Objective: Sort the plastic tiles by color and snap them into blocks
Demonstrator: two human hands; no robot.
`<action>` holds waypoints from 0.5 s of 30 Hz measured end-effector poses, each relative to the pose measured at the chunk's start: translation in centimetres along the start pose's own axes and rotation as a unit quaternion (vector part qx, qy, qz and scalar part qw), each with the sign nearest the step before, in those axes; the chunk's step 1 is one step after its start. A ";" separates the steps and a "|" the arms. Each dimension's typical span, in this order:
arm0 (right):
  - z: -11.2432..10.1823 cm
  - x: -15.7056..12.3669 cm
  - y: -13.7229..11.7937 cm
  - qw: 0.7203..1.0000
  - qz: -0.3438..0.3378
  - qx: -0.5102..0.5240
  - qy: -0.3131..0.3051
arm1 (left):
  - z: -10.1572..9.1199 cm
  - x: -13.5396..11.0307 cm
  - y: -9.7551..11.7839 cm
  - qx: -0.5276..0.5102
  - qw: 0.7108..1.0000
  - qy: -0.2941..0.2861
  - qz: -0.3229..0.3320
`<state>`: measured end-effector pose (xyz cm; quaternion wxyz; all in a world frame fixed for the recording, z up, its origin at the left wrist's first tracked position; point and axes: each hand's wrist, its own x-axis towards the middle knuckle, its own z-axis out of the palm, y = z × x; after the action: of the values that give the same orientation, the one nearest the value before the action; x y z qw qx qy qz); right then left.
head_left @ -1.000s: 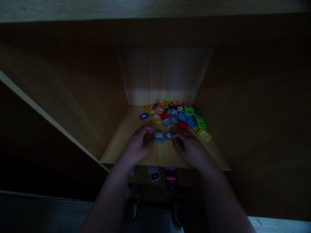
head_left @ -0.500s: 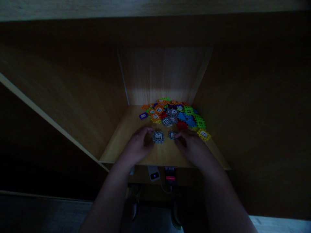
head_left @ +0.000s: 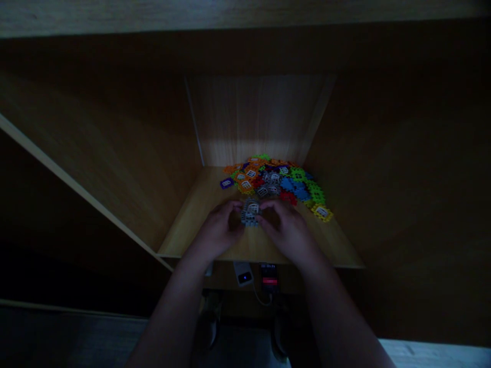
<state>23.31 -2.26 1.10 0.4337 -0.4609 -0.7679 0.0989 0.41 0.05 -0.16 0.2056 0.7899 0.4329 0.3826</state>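
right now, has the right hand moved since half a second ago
Yes, the right hand has moved left, farther from the rightmost yellow piece, which hasn't shifted.

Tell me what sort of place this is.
Likely a wooden cabinet's open compartment: a flat brown wooden shelf, a dark brown wooden side panel and a pale wooden back panel frame it.

No words, brands or numbers can be read. On the dark screen of the phone (head_left: 269, 278), tiny pale marks and 1 red band are displayed, too small to be deciphered; on the white device (head_left: 242, 268), 1 blue light is shown.
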 end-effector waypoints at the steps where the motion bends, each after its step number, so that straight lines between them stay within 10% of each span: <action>1: 0.3 0.0 0.0 1.000 -0.004 0.004 -0.009 | 0.0 0.0 0.0 -0.003 1.000 0.003 -0.001; 15: 0.8 -0.4 0.7 0.998 0.019 0.009 -0.056 | -0.1 -0.1 0.1 -0.008 1.000 0.003 -0.010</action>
<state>23.21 -1.96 0.03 0.3922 -0.4651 -0.7813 0.1393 0.34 -0.07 -0.08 0.2141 0.7829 0.4385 0.3858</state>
